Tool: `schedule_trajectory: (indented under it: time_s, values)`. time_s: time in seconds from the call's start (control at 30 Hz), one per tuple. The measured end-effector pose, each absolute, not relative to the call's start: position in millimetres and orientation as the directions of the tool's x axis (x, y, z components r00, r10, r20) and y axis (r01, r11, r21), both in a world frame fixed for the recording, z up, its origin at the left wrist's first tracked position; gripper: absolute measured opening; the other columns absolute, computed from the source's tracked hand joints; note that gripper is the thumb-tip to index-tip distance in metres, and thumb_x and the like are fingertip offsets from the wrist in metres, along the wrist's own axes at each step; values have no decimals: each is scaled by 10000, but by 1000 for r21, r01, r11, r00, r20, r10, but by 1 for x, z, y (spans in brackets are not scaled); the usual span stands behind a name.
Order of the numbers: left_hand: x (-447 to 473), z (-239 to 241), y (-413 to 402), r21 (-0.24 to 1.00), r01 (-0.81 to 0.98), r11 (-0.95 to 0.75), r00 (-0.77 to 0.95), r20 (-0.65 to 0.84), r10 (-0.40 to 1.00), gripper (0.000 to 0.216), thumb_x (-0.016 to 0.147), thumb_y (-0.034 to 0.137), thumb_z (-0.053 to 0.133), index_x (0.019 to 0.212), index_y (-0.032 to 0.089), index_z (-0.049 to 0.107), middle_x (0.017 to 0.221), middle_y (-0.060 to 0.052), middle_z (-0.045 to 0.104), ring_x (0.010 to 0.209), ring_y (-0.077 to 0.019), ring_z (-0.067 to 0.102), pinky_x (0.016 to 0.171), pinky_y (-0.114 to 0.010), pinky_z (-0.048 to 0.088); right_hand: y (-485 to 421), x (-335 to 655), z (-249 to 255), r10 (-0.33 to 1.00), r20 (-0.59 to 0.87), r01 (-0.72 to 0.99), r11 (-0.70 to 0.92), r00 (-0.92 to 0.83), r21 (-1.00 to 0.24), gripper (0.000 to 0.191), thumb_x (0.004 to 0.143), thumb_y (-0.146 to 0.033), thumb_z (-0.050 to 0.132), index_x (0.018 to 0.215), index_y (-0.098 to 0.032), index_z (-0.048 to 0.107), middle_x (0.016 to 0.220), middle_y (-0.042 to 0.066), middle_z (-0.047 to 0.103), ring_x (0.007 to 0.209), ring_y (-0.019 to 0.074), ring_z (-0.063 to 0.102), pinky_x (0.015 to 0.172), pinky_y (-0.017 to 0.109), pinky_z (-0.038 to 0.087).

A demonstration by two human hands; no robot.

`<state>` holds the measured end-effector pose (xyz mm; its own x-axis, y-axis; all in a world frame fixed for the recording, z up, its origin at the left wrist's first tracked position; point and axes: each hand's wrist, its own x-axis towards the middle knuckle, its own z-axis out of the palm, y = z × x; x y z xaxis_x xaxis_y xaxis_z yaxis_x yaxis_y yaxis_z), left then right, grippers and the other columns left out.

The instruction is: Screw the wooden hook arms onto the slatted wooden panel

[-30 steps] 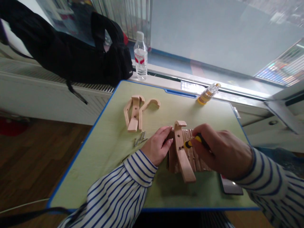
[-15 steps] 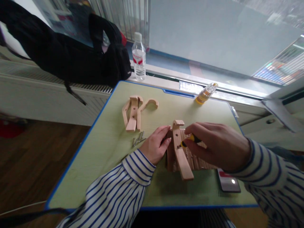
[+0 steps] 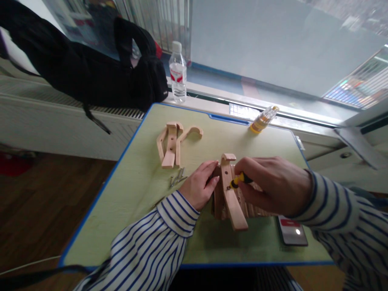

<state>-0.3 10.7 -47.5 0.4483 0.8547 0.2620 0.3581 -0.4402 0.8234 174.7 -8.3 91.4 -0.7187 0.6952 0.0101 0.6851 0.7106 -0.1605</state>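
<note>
A wooden hook piece (image 3: 230, 194) stands against a slatted wooden rack (image 3: 242, 202) near the front of the green desk (image 3: 136, 190). My left hand (image 3: 200, 185) presses on the left side of this assembly, fingers together against the wood. My right hand (image 3: 273, 185) is closed round a small yellow and black screwdriver (image 3: 238, 180), whose tip meets a hole in the hook piece. A few loose screws (image 3: 178, 177) lie just left of my left hand.
More wooden hook pieces (image 3: 172, 145) lie at the desk's middle left. A small bottle of amber liquid (image 3: 262, 120) lies at the far edge. A phone (image 3: 292, 231) sits by my right wrist. A water bottle (image 3: 177, 72) and a black backpack (image 3: 85, 68) rest on the sill.
My right hand has shifted slightly left and turned on the screwdriver, so the handle shows differently between the fingers. My left hand and the wooden assembly stay put.
</note>
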Motion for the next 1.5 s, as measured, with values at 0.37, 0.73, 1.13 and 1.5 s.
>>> schedule_trajectory:
  time_s: [0.37,0.73,1.13,1.5]
  values:
    - [-1,-47,10,820,370,-436,449,254,857,393,853,185,459,1235,100,499,1245,-145,544,1186,-227,493,1043,-409,387,-31,166,73,839,206,844,529,-503,-94,81,801,-224,456,867,-178,469,565,-37,533,463,95,463,471,229,291]
    - [0,-49,10,815,359,-456,453,275,848,387,852,176,458,1231,114,501,1235,-138,551,1184,-225,493,1032,-413,398,-35,168,84,907,68,908,418,-415,-37,136,843,-299,409,872,-180,468,643,8,564,536,130,500,491,248,289]
    - [-1,-45,9,829,347,-439,457,259,851,382,859,168,449,1233,113,500,1257,-126,537,1194,-214,483,1058,-388,365,-15,167,102,665,-17,664,744,-747,-81,159,862,-190,362,917,-140,503,711,12,505,610,124,402,568,259,318]
    - [-1,-49,9,818,364,-446,455,262,851,402,853,174,456,1240,67,491,1246,-155,537,1182,-224,490,1049,-390,380,-23,170,88,753,89,751,658,-652,-60,186,899,-225,337,824,-154,492,650,-12,500,529,98,390,512,260,264]
